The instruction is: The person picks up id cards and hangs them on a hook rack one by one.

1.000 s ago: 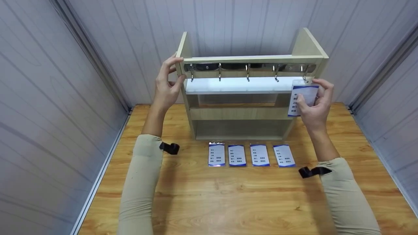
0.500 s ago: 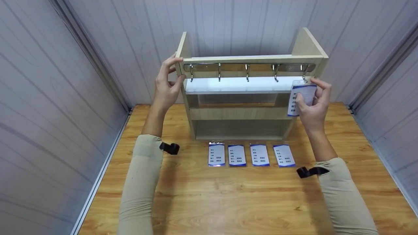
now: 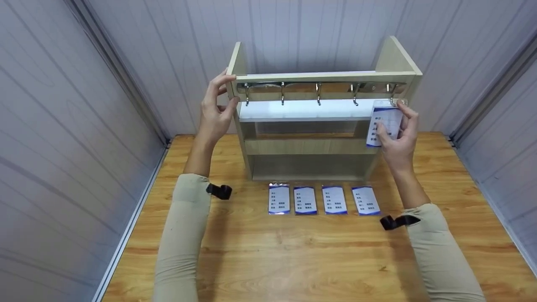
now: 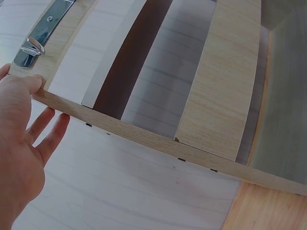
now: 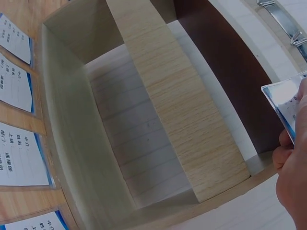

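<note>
A small wooden shelf unit (image 3: pixel 310 147) carries a metal hook rail (image 3: pixel 335 87) along its upper front board. My left hand (image 3: pixel 216 105) grips the upper left side panel, thumb and fingers on either side of its edge in the left wrist view. On the right, my right hand (image 3: pixel 400 142) pinches a badge holder (image 3: pixel 384 115) with a blue-edged white card. The badge's clear top edge meets the tip of the rightmost hook (image 3: pixel 392 100); whether the hook passes through its slot I cannot tell. The right wrist view shows only the badge's corner (image 5: pixel 283 96) beside the fingers.
Several similar badges (image 3: pixel 334 200) lie in a row on the wood-grain surface (image 3: pixel 293 251) before the shelf. The other hooks (image 3: pixel 319 94) on the rail carry nothing. Pale panel walls (image 3: pixel 285 37) stand behind and at both sides.
My right hand has shifted slightly left and up with the badge, bringing its top edge up against the rightmost hook's tip. My left hand keeps its grip on the side panel.
</note>
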Tool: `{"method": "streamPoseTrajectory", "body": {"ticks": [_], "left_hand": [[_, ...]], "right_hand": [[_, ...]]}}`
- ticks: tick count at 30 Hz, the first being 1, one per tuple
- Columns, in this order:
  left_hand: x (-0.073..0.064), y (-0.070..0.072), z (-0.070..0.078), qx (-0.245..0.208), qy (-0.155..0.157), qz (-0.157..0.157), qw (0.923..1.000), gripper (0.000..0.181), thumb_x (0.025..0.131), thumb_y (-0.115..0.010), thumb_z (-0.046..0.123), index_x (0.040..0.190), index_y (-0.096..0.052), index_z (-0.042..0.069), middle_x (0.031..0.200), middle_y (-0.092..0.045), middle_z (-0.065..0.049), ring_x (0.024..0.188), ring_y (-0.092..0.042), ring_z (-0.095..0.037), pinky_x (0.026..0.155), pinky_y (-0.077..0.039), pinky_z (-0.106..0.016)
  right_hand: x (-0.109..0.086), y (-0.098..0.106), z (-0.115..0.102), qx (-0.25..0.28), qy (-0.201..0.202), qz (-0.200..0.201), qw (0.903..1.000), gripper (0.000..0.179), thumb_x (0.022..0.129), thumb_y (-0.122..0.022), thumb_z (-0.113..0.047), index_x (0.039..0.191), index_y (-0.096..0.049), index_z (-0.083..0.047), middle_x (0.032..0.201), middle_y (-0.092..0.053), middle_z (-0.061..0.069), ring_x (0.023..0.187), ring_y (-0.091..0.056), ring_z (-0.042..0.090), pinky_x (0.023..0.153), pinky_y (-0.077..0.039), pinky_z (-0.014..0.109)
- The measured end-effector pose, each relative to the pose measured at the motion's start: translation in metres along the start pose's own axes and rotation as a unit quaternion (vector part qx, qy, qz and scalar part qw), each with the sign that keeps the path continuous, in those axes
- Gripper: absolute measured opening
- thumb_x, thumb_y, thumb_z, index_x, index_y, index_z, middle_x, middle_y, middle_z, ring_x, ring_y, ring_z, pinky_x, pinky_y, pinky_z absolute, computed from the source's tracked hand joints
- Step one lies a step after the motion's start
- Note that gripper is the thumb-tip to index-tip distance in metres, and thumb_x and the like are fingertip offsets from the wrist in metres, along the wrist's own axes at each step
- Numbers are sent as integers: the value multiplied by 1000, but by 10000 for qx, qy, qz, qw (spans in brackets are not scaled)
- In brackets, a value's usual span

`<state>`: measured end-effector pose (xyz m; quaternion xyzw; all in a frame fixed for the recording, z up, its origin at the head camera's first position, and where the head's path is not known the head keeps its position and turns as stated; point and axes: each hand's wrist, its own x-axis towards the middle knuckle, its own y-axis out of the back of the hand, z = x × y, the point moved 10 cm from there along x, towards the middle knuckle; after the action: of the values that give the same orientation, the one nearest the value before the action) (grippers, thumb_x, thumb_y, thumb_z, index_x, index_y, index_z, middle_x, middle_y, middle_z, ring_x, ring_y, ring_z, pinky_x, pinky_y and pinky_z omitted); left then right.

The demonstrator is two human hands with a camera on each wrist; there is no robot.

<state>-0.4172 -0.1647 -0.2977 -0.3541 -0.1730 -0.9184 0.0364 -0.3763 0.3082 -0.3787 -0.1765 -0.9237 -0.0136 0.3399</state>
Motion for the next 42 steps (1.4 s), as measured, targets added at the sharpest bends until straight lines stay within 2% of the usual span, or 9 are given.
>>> {"method": "streamPoseTrajectory", "body": {"ticks": [5, 8, 16, 18, 20, 23, 25, 33, 42], "left_hand": [[0, -2, 0, 51, -53, -1, 10000, 46, 108, -66, 0, 153, -58, 6, 180, -46, -15, 147, -64, -40, 81, -62, -20], [1, -3, 1, 29, -96, -25, 9999, 46, 108, -65, 0, 153, -57, 5, 180, -45, -16, 148, -63, -41, 81, -63, -20], [2, -5, 1, -15, -69, -45, 10000, 47, 108, -65, 0, 153, -57, 6, 180, -45, -16, 147, -63, -40, 82, -63, -20], [2, -6, 2, -6, -69, -69, 10000, 47, 108, -65, 1, 154, -57, 7, 180, -44, -16, 149, -62, -40, 83, -64, -22], [2, -6, 1, -13, -61, -79, 9999, 47, 108, -65, 1, 154, -57, 7, 181, -43, -15, 149, -62, -39, 84, -65, -26], [3, -7, 2, -2, -65, -92, 9999, 47, 109, -65, 2, 154, -56, 8, 181, -43, -15, 151, -60, -37, 86, -66, -33], [2, -6, 2, 7, -70, -86, 9999, 47, 109, -65, 2, 154, -56, 8, 181, -43, -15, 151, -60, -38, 86, -67, -35], [2, -6, 1, -14, -47, -53, 10000, 48, 108, -66, 0, 154, -57, 8, 181, -44, -15, 152, -59, -38, 85, -65, -30], [4, -7, 1, -61, -75, -29, 9999, 47, 108, -65, 0, 154, -57, 6, 180, -45, -16, 151, -61, -35, 84, -65, -27]], "right_hand": [[-4, 0, 4, -133, 82, -246, 9996, 65, 102, -68, 2, 164, -46, -3, 142, -72, -7, 118, -70, 13, 92, -61, 20], [-6, 2, 8, -322, 57, -322, 9989, 69, 105, -68, -1, 168, -41, -4, 142, -69, -9, 118, -70, 11, 91, -62, 19], [-14, 9, 11, -405, 71, -213, 9989, 70, 105, -67, -2, 169, -39, -5, 142, -68, -5, 118, -70, 13, 94, -61, 21], [-17, 11, 15, -388, -71, -183, 9991, 71, 105, -66, -1, 170, -38, -6, 139, -67, -4, 118, -70, 12, 94, -62, 19], [-20, 13, 18, -371, -174, -190, 9990, 73, 104, -67, 0, 171, -37, -7, 135, -65, -3, 117, -71, 11, 91, -63, 17], [-24, 15, 23, -368, -244, -226, 9988, 75, 104, -67, 1, 172, -35, -6, 132, -61, -2, 114, -69, 10, 81, -62, 13], [-26, 15, 23, -394, -99, -295, 9987, 76, 104, -67, 3, 172, -34, -4, 136, -60, -3, 113, -69, 10, 79, -59, 12], [-33, 16, 23, -419, 203, -313, 9984, 78, 100, -67, 8, 170, -31, 2, 134, -57, -4, 104, -64, 9, 82, -51, 12], [-43, 25, 35, -572, 140, -319, 9978, 74, 101, -67, 10, 168, -35, 3, 126, -56, -8, 102, -60, 7, 87, -51, 13]]}}
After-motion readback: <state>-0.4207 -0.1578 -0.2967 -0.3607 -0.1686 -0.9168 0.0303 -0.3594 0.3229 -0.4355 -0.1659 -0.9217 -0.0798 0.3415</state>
